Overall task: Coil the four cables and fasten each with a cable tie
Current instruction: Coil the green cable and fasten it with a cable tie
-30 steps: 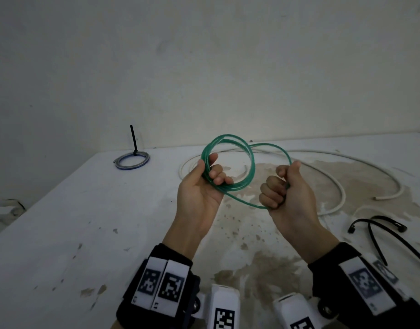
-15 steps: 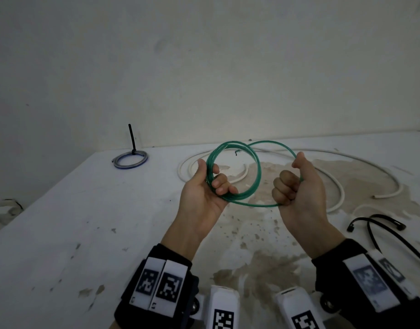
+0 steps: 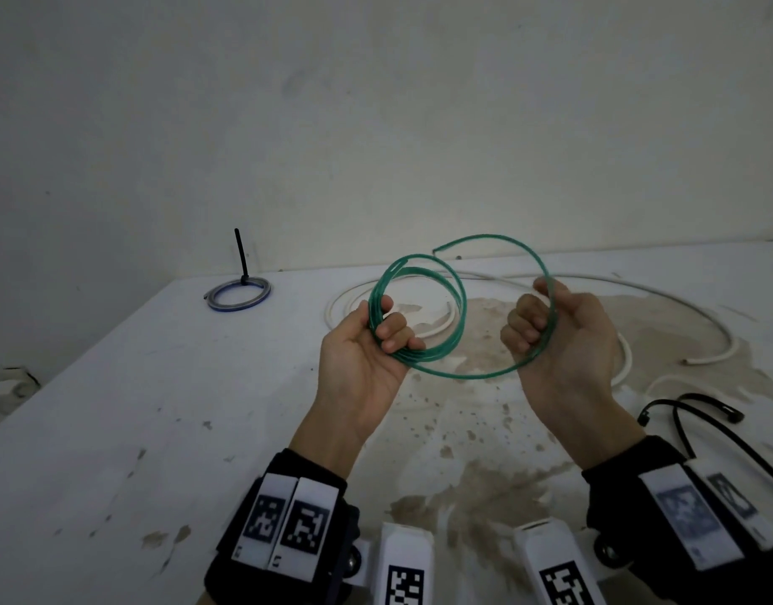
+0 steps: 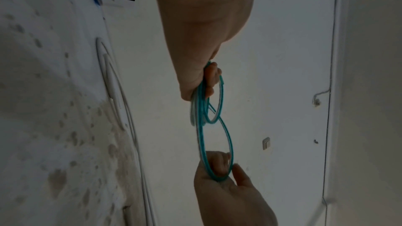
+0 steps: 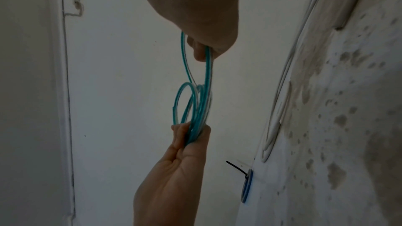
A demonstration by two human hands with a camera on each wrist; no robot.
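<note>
The green cable [image 3: 419, 318] is hanging in the air above the surface [image 3: 157, 408], its finished turns bunching in the left hand [image 3: 367, 360], whose grip is clenching round them at the coil's 8 o'clock. From there one wider loop is swinging out toward 3 o'clock into the right hand [image 3: 559, 338], whose grip is pinching it between thumb and curled fingers. The free end [image 3: 434, 251] is pointing back toward 12 o'clock over the coil, so the right hand, being nearer, probably needs to carry the loop leftward onto the bunch.
</note>
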